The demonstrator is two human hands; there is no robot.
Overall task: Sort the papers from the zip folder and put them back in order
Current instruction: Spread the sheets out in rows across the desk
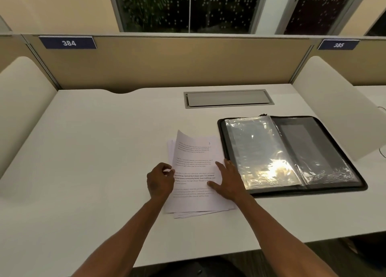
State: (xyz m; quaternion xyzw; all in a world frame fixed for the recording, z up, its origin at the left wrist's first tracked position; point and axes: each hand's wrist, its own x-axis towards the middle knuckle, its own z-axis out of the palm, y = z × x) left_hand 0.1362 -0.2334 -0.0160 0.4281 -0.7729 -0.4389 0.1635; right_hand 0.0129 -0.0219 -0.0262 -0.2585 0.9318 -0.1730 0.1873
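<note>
Head view: two hands on a stack of printed papers (196, 172) beside an open zip folder (292, 151).

The left hand (159, 181) pinches the top sheet's left edge with curled fingers; the right hand (228, 180) lies flat, fingers spread, pressing the stack's right side. The stack sits on the white desk (94, 161), just left of the black folder, whose clear plastic sleeves (261, 151) lie open.

Both bare forearms extend forward from the lower frame edge, converging. Left hand (160, 182): fingers curled, thumb and fingertips pinched together at a sheet edge. Right hand (228, 181): palm down, fingers straight and spread, thumb angled inward, lying flat.
</note>
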